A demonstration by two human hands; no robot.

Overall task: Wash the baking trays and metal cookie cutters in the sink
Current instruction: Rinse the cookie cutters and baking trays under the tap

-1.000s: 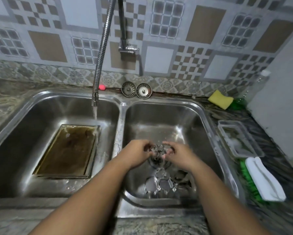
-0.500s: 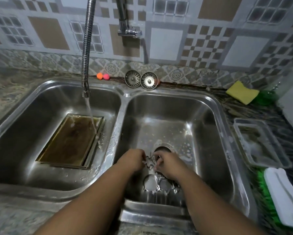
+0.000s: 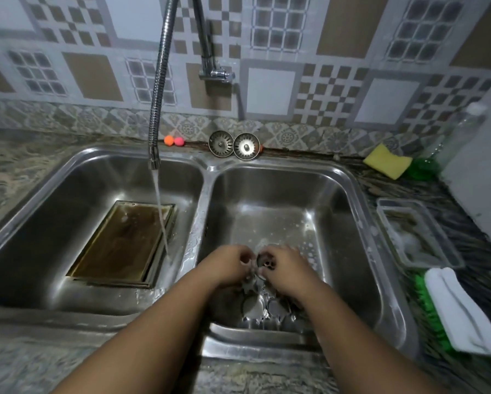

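A stained, brown baking tray (image 3: pixel 124 240) lies flat in the left basin (image 3: pixel 53 200), with the tap's stream (image 3: pixel 161 217) falling on its right edge. In the right basin (image 3: pixel 338 223), my left hand (image 3: pixel 227 265) and my right hand (image 3: pixel 281 265) meet over the drain and pinch a small metal cookie cutter (image 3: pixel 252 270) between their fingertips. Several other metal cookie cutters (image 3: pixel 264 307) lie on the basin floor just below my hands, partly hidden by my wrists.
A flexible tap hose (image 3: pixel 160 89) hangs over the left basin. Two sink strainers (image 3: pixel 234 145) and small orange and pink balls (image 3: pixel 173 140) sit on the back ledge. A yellow sponge (image 3: pixel 388 161), clear plastic container (image 3: pixel 417 234), green brush (image 3: pixel 429 305) and white cloth (image 3: pixel 460 308) lie at right.
My hands have stayed together over the right basin's drain, working the small cutter. The view has shifted slightly; the water keeps running on the tray.
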